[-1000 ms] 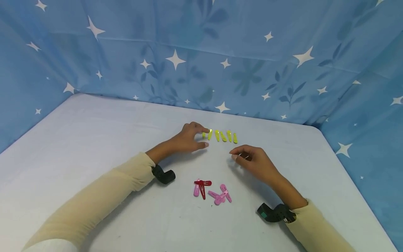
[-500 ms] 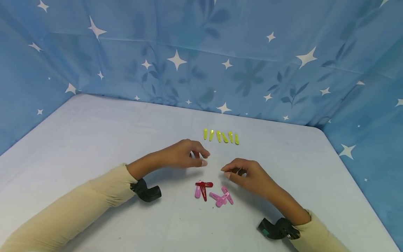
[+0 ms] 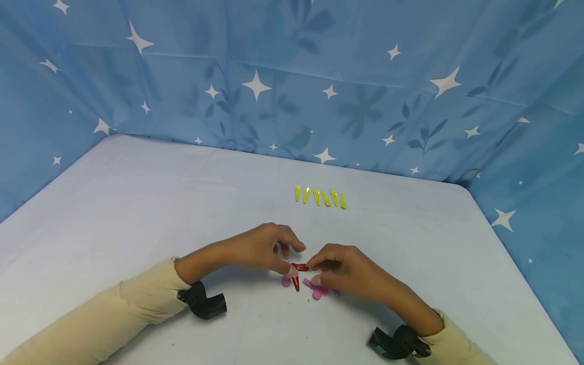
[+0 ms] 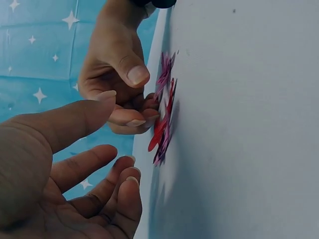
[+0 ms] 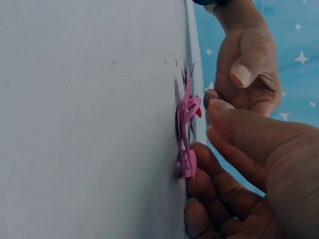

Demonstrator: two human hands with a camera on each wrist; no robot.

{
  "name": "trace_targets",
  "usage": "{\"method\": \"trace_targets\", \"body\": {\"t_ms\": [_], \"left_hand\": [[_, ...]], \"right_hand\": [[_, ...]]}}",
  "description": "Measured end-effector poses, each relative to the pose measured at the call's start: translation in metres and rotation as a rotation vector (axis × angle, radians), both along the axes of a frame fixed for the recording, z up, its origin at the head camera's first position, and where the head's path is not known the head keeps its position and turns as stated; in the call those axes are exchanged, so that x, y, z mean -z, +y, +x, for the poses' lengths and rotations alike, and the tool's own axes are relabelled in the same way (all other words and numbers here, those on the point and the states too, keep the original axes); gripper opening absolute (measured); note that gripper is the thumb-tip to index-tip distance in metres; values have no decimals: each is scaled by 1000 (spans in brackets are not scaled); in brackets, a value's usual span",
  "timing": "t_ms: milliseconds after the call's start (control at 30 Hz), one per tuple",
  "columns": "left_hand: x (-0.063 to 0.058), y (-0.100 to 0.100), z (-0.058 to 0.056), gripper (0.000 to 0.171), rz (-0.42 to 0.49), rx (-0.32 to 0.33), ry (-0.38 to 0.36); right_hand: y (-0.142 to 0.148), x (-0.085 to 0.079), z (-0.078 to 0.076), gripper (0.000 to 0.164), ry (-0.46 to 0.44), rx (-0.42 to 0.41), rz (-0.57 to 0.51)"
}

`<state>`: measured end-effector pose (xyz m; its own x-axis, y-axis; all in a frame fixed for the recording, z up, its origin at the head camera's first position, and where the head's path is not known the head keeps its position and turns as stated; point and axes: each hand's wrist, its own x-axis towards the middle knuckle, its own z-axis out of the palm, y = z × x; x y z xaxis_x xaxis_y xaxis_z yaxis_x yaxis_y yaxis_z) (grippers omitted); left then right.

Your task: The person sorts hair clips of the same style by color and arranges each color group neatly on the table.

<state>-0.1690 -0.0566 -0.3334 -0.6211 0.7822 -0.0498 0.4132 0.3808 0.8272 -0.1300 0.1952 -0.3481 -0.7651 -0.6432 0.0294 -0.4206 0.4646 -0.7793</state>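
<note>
My left hand [image 3: 264, 248] hovers over the left side of a small heap of snap hair clips, thumb and fingers apart with nothing between them. Under its thumb tip lie a red hair clip [image 3: 296, 284] and a pink hair clip [image 3: 286, 281], both partly hidden. My right hand [image 3: 353, 268] is low over the heap's right side, its index fingertip right at the end of another red hair clip [image 3: 302, 267]. Several pink hair clips [image 3: 319, 292] overlap beneath its thumb. In the right wrist view, a gap shows between that thumb [image 5: 224, 112] and the fingers, beside the pink clips [image 5: 187, 112].
Several yellow hair clips [image 3: 317, 196] stand in a row farther back on the white table [image 3: 182, 203]. A blue curtain with white stars [image 3: 292, 76] hangs behind the table and at its sides. Black wrist cameras [image 3: 205, 304] are strapped to both forearms.
My left hand has drawn back from the yellow row to the red and pink clips. My right hand has come down and left to the same heap. The yellow row is fully uncovered.
</note>
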Motion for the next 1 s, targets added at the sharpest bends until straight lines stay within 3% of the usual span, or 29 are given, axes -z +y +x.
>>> {"method": "trace_targets", "body": {"t_ms": [367,767,1000], "left_hand": [[8,-1,6,50,9,13,-40],[11,3,10,53,-124,-77,45],[13,2,11,38,-158,-53,114]], "right_hand": [[-3,0,2,23,-1,-2,62],[-3,0,3,23,93,-10,136],[-4,2,3,17,102,-17,135]]}}
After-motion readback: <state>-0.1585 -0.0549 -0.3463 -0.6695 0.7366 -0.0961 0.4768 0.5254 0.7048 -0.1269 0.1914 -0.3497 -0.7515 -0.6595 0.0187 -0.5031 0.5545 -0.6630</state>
